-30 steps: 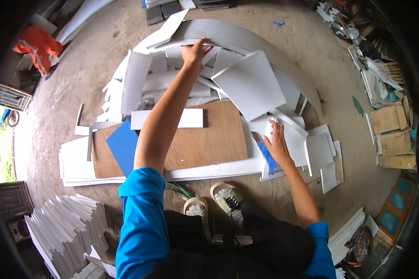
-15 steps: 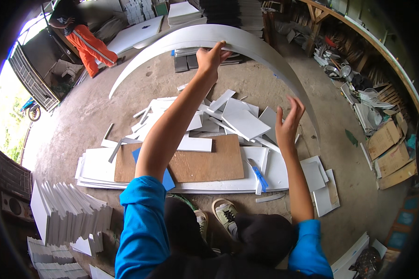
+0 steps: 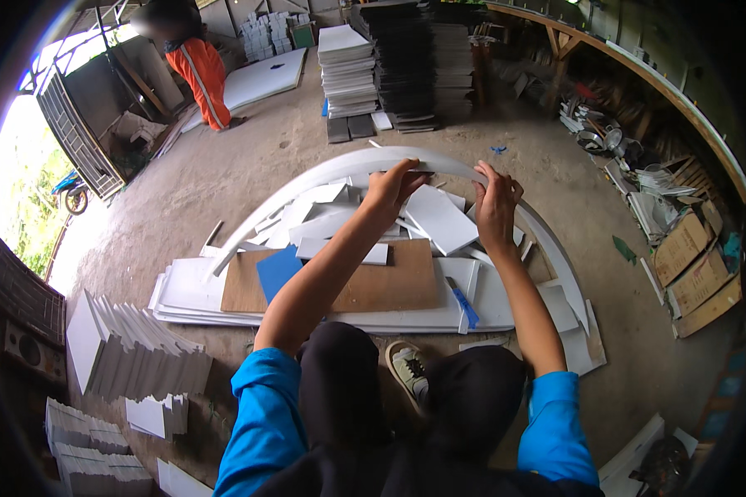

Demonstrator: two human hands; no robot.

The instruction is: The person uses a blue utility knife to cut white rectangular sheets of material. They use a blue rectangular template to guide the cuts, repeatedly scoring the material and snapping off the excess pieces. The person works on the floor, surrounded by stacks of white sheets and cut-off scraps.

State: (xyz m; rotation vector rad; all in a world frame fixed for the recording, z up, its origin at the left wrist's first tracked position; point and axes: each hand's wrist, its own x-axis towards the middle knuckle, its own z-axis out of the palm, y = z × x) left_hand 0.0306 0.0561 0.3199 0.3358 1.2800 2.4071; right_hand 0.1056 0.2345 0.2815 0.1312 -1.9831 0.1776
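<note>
A long white strip (image 3: 340, 162) spans crosswise in front of me, its edges bent into an arc by the lens. My left hand (image 3: 392, 189) grips it near the middle, thumb on the top. To the right, my right hand (image 3: 496, 203) has its fingers closed on the same strip. Below lie white board offcuts (image 3: 443, 217) in a loose heap. Nearer to me a brown board (image 3: 402, 286) rests on stacked white sheets (image 3: 186, 290), with a blue sheet (image 3: 278, 270) partly behind my left forearm. A blue-handled cutter (image 3: 464, 308) lies right of the brown board.
White panels (image 3: 133, 356) stand in a row at the left. Tall stacks of white boards (image 3: 346, 74) and black boards (image 3: 402, 62) stand at the back. Someone in orange trousers (image 3: 201, 79) is at the far left. Flattened cardboard (image 3: 704, 273) and clutter line the right side.
The strip has come down and closer to me. My right hand, apart from it before, has moved up and in and now grips it. The person at the back has shifted right in view.
</note>
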